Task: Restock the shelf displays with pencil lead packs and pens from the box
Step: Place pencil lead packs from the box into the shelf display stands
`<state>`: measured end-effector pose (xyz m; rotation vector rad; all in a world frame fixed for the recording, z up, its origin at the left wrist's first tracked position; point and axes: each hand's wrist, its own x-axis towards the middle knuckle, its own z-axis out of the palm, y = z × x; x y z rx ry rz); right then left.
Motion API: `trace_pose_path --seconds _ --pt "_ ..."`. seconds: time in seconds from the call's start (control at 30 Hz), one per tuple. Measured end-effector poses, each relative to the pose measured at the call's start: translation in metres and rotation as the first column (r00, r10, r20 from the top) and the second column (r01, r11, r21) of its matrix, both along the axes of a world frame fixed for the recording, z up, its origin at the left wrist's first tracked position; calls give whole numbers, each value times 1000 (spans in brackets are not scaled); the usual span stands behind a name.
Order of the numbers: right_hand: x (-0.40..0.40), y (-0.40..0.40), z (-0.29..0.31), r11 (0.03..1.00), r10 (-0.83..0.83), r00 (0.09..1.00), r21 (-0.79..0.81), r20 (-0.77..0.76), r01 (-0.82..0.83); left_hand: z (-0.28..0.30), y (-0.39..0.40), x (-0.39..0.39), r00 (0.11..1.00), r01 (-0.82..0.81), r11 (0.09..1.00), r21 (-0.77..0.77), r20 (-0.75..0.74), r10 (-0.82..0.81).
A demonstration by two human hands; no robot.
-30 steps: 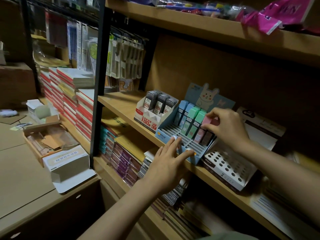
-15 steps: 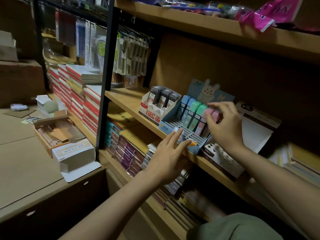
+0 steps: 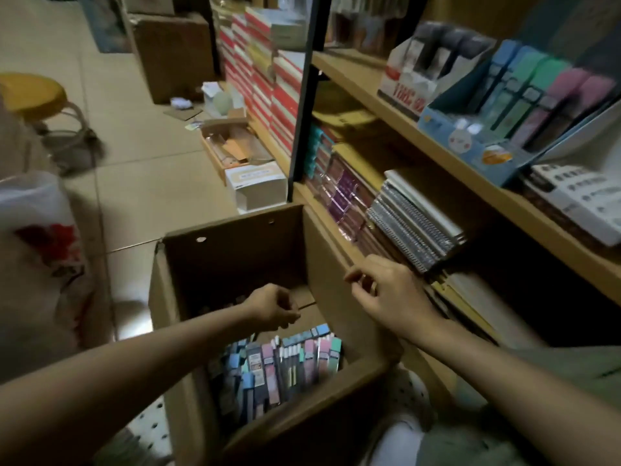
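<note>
I am between placements, reaching into the cardboard box (image 3: 235,264) for more stock: my left hand (image 3: 274,309) hangs inside it with fingers loosely curled and, as far as the blur lets me judge, holding nothing. The packs and pens (image 3: 285,368) stand on end at the box's near edge, just below and apart from those fingers, so next I must lower and pinch one. My right hand (image 3: 389,290) hovers over the box's right wall, loosely curled, empty, with the blue display (image 3: 470,142) up on the shelf edge at far right.
</note>
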<state>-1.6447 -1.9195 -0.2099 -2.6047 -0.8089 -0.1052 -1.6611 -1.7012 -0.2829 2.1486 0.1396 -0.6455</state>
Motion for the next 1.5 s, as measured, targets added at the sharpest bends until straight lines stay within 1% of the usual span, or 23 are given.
trace_pose_path --seconds 0.07,0.17,0.23,0.27,0.3,0.37,0.4,0.43,0.5,0.6,0.77,0.83,0.93,1.07,1.17,1.23,1.33,1.43,1.5 --pt "2 12 -26 999 -1 994 -41 -110 -4 -26 7 -24 989 -130 991 -13 -77 129" --pt "14 31 -61 997 -68 954 -51 -292 55 -57 4 -38 962 -249 968 4 -118 248" --pt "23 44 -84 992 -129 904 -65 -408 113 -76 0 -39 910 -400 916 -35 -132 392" --pt "27 49 -96 987 -154 875 -102 -460 121 -87 -1 -39 858 -506 860 -62 -141 494" --pt "31 53 -109 981 -174 844 -163 -507 105 -98 -3 -40 779 -623 778 -80 -160 607" --pt "35 58 -134 953 -213 784 -300 -583 36 -118 -5 -44 576 -811 584 -26 -206 791" --pt "37 60 -146 936 -240 756 -351 -609 15 -127 -7 -48 501 -856 516 18 -216 838" --pt "37 61 -159 921 -273 726 -390 -631 8 -133 -9 -51 462 -873 484 56 -222 859" --pt "35 61 -183 896 -335 677 -443 -655 16 -146 -14 -53 439 -875 470 112 -223 870" --pt "32 60 -208 876 -375 634 -482 -677 2 -158 -22 -53 445 -860 476 181 -186 876" --pt "36 59 -223 869 -373 638 -495 -673 -15 -170 -30 -56 477 -856 486 178 -93 874" --pt "37 58 -225 863 -383 637 -504 -669 -10 -172 -32 -55 522 -837 525 154 -67 851" --pt "40 56 -227 873 -414 607 -485 -678 54 -173 -36 -49 597 -794 598 109 -45 801" --pt "44 58 -222 890 -452 538 -396 -712 224 -173 -37 -43 633 -769 638 44 -88 769" --pt "46 57 -212 905 -426 548 -335 -720 264 -171 -34 -46 661 -742 670 9 -161 733" --pt "48 56 -205 916 -400 560 -296 -726 270 -169 -33 -51 684 -717 695 58 -131 717" --pt "49 55 -194 927 -363 606 -211 -708 310 -168 -31 -58 729 -657 732 179 -95 678" --pt "48 55 -183 926 -341 619 -139 -708 351 -167 -29 -59 780 -590 774 229 -83 620" --pt "47 54 -177 913 -349 618 -108 -704 393 -167 -30 -56 796 -572 784 241 -66 601"
